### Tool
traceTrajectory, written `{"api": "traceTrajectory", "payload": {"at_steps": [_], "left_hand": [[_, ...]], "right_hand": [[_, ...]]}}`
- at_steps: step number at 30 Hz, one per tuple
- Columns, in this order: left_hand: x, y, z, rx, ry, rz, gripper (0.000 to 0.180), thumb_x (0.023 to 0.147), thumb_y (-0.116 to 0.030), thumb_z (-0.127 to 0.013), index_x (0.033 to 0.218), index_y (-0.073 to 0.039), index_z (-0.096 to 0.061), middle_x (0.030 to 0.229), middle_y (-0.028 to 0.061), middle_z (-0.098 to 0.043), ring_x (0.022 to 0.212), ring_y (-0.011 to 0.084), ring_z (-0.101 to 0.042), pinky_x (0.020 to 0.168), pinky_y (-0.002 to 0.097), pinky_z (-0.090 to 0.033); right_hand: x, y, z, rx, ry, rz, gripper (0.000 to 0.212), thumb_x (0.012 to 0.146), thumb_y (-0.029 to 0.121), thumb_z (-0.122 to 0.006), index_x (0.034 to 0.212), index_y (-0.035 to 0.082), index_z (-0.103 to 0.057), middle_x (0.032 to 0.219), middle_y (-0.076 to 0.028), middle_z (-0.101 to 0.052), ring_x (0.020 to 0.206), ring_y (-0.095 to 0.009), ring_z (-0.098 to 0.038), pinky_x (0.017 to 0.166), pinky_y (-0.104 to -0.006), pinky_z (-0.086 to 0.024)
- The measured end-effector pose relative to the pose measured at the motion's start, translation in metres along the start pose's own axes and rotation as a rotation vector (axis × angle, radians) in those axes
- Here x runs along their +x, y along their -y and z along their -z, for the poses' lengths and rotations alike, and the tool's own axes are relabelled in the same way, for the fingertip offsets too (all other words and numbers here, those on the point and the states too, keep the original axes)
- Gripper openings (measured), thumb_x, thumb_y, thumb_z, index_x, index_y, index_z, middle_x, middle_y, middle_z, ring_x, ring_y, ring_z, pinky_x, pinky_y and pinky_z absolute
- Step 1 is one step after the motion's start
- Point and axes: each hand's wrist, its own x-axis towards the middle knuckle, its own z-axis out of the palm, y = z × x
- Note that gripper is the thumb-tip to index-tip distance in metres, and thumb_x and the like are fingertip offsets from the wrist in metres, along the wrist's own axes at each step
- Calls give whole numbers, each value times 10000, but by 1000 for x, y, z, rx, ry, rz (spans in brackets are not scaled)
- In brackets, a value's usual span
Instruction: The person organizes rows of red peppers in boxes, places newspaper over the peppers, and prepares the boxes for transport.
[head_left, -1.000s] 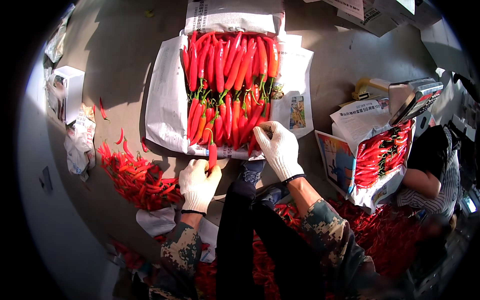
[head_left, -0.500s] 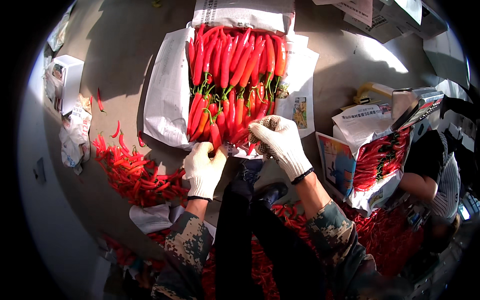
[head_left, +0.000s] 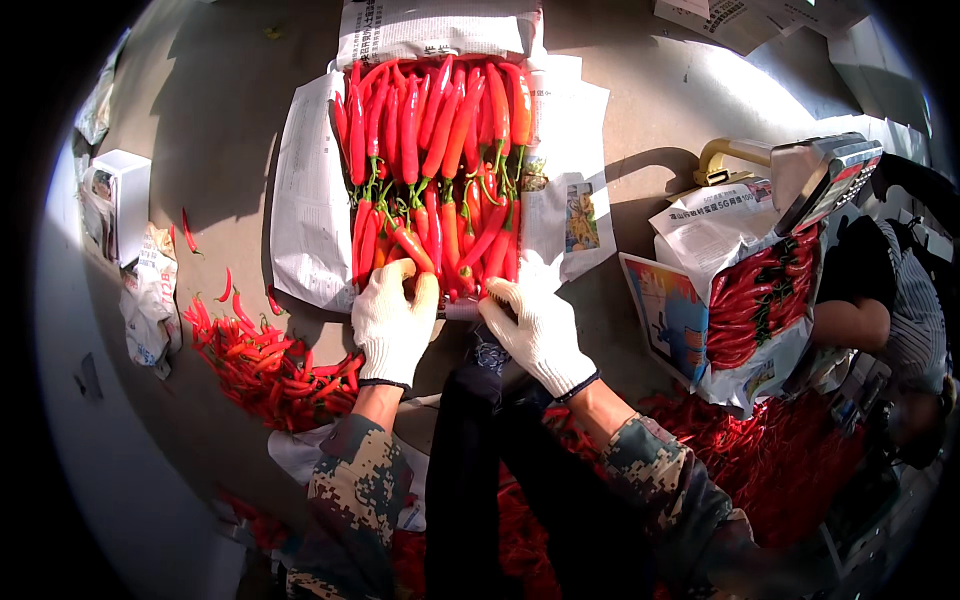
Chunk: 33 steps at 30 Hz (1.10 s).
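Long red chili peppers (head_left: 440, 125) with green stems lie in two rows in a newspaper-lined box, stems meeting in the middle. My left hand (head_left: 393, 325), in a white knitted glove, is at the near edge of the box. Its thumb and forefinger are apart, close to the tip of a slanting pepper (head_left: 411, 246). My right hand (head_left: 540, 335), gloved alike, is at the near right part of the box. Its half-bent fingers touch the near pepper ends, and a gap shows behind the thumb. Newspaper sheets (head_left: 310, 190) fold outward over the box's sides.
Loose chili peppers (head_left: 265, 370) are heaped on the floor at left, beside a crumpled bag (head_left: 152, 300) and a white box (head_left: 128, 205). At right stand another pepper-filled box (head_left: 745, 310) and a scale (head_left: 825, 175). A co-worker's arm (head_left: 850, 325) is beyond it.
My right hand has lowered, and the pepper it held now seems to lie in the near row. My left hand has come off the upright pepper, which now slants. The view has shifted slightly.
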Motion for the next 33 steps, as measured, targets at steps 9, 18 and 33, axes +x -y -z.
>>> {"api": "traceTrajectory", "payload": {"at_steps": [9,18,33], "left_hand": [[16,10,-10,390,-159,-271,498,1023,-335,-704,1436,-62,-653,1148,219,-752,1039,445,-719,910,580,-557],[18,9,0,389,82,-214,528,1017,-280,-712,1462,-17,-606,998,230,-795,894,431,-773,816,560,-599],[6,-19,-31,601,296,-220,209,987,-307,-699,1043,-107,-676,838,140,-792,785,324,-809,717,474,-589]], "right_hand": [[48,21,-32,-190,-129,-125,249,908,356,-799,891,117,-730,730,-96,-729,708,-366,-709,843,-612,-515],[38,20,-36,-72,-244,-164,229,916,270,-830,1065,103,-778,897,-138,-786,826,-351,-771,818,-481,-577],[91,8,1,-16,182,-30,320,980,315,-723,1196,81,-758,995,-197,-789,956,-396,-781,857,-457,-618]]}}
